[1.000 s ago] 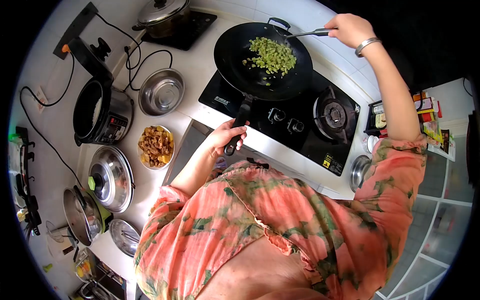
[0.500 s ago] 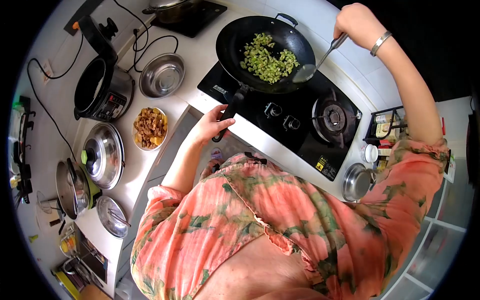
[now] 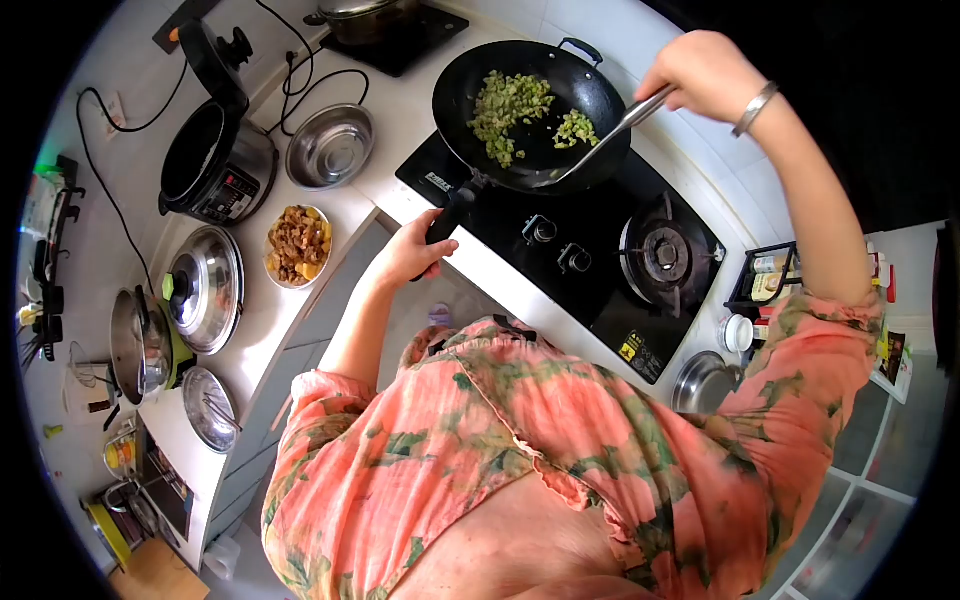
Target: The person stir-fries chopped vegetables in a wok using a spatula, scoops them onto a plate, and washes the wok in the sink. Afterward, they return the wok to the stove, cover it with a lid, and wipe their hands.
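R hand (image 3: 703, 78), upper right of frame, fingers clamped on the metal spatula (image 3: 622, 124), its long axis slanting down-left into the wok (image 3: 600, 100), top ctr; L hand (image 3: 413, 248), mid-frame, fingers wrapped round the wok handle (image 3: 455, 212). Chopped green bits (image 3: 512, 105) lie in the wok, left of the R fingers, w/ the small clump (image 3: 575, 129) nearer that hand, just above the shaft.

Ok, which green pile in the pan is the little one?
The little pile is the one closer to the right hand, beside the spatula; the other green pile, on the left side of the pan, spreads much wider.
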Demonstrator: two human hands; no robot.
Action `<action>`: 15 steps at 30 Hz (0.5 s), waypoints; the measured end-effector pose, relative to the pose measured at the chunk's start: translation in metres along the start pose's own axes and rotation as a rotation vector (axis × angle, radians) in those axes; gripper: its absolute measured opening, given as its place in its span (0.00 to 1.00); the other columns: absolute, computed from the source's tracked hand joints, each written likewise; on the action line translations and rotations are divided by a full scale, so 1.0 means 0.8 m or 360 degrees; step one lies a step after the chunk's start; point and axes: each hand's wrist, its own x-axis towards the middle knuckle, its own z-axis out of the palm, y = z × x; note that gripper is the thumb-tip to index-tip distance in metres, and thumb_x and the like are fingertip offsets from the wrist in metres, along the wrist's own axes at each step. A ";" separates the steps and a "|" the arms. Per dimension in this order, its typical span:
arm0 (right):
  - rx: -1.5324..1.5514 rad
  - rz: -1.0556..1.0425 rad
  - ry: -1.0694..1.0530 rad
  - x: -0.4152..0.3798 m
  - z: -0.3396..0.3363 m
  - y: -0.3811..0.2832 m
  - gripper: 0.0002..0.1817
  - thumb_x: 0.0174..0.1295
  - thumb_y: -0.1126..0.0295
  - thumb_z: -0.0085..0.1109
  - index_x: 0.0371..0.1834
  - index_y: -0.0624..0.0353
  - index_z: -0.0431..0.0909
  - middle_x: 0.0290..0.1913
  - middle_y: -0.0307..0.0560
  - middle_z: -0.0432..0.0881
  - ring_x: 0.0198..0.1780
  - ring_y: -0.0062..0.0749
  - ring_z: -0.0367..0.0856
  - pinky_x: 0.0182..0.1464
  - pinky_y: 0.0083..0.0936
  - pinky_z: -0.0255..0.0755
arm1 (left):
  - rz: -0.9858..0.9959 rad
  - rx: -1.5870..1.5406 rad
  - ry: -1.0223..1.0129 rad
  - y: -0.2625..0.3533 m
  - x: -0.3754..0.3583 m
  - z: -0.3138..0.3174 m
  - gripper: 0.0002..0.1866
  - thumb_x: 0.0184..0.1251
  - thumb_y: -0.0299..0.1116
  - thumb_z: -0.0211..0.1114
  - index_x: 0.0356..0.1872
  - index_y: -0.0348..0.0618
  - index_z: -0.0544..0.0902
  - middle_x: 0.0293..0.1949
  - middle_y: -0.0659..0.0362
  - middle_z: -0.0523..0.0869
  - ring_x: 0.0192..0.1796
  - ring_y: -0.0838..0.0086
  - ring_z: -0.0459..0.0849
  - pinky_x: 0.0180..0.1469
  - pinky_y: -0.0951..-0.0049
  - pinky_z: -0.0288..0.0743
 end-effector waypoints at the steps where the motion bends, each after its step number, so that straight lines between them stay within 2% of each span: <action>1: -0.0002 -0.0008 0.0102 0.002 0.004 -0.015 0.14 0.42 0.73 0.67 0.34 0.45 0.85 0.28 0.41 0.83 0.33 0.34 0.81 0.36 0.30 0.73 | -0.0004 -0.0039 -0.0004 0.000 0.001 0.001 0.29 0.58 0.31 0.64 0.60 0.37 0.65 0.25 0.61 0.79 0.18 0.81 0.74 0.19 0.79 0.68; 3: 0.0139 0.0031 0.0153 0.026 0.027 -0.024 0.14 0.44 0.71 0.66 0.37 0.45 0.85 0.30 0.42 0.84 0.35 0.35 0.81 0.38 0.31 0.73 | -0.0002 -0.0064 -0.0010 -0.003 0.002 0.000 0.31 0.56 0.32 0.65 0.60 0.36 0.64 0.25 0.60 0.80 0.17 0.80 0.75 0.19 0.79 0.68; 6: 0.0327 0.0407 0.0186 0.065 0.077 -0.017 0.14 0.51 0.65 0.63 0.43 0.44 0.83 0.36 0.45 0.83 0.40 0.38 0.81 0.42 0.31 0.73 | 0.0003 -0.0108 -0.0042 -0.008 0.005 -0.002 0.30 0.57 0.32 0.65 0.60 0.36 0.64 0.24 0.60 0.79 0.17 0.81 0.75 0.19 0.79 0.68; 7: 0.0335 0.0424 0.0184 0.071 0.093 -0.008 0.14 0.51 0.65 0.63 0.43 0.44 0.83 0.36 0.45 0.83 0.40 0.38 0.81 0.42 0.31 0.73 | 0.0002 -0.0095 -0.0056 -0.010 0.005 -0.004 0.30 0.57 0.32 0.65 0.60 0.36 0.64 0.24 0.60 0.79 0.17 0.81 0.75 0.19 0.79 0.68; 9: 0.0800 0.0690 0.0151 0.068 0.146 0.029 0.14 0.55 0.65 0.60 0.45 0.46 0.82 0.38 0.43 0.84 0.42 0.35 0.81 0.44 0.30 0.73 | 0.0028 -0.0091 -0.0062 -0.012 0.007 -0.004 0.30 0.57 0.32 0.65 0.60 0.37 0.65 0.25 0.60 0.79 0.18 0.81 0.75 0.19 0.79 0.68; 11: 0.1169 0.0730 0.0288 0.042 0.236 0.061 0.14 0.59 0.62 0.57 0.46 0.49 0.81 0.31 0.41 0.84 0.31 0.27 0.80 0.34 0.26 0.72 | -0.0006 -0.0064 -0.0094 -0.001 0.001 -0.004 0.30 0.57 0.33 0.65 0.60 0.37 0.64 0.26 0.60 0.79 0.18 0.81 0.75 0.19 0.79 0.69; 12: 0.1588 0.0985 0.0090 0.018 0.249 0.060 0.14 0.59 0.61 0.57 0.47 0.50 0.81 0.26 0.38 0.80 0.25 0.22 0.74 0.27 0.23 0.67 | -0.0012 -0.0067 -0.0094 0.001 0.001 -0.004 0.30 0.57 0.33 0.65 0.60 0.38 0.64 0.26 0.60 0.79 0.18 0.81 0.75 0.19 0.79 0.69; 13: 0.2004 0.1239 -0.0120 -0.009 0.253 0.048 0.15 0.60 0.60 0.57 0.48 0.51 0.80 0.21 0.35 0.76 0.19 0.17 0.69 0.20 0.19 0.63 | -0.0019 -0.0069 -0.0092 0.001 0.001 -0.006 0.30 0.58 0.33 0.65 0.60 0.38 0.64 0.26 0.60 0.79 0.18 0.80 0.75 0.20 0.79 0.69; 15: 0.2236 0.1499 -0.0177 -0.068 0.214 0.012 0.15 0.61 0.60 0.56 0.49 0.50 0.80 0.17 0.28 0.66 0.14 0.12 0.57 0.15 0.13 0.51 | -0.0029 -0.0127 -0.0122 -0.005 0.003 -0.009 0.30 0.58 0.33 0.65 0.61 0.38 0.64 0.26 0.60 0.79 0.19 0.80 0.76 0.20 0.79 0.69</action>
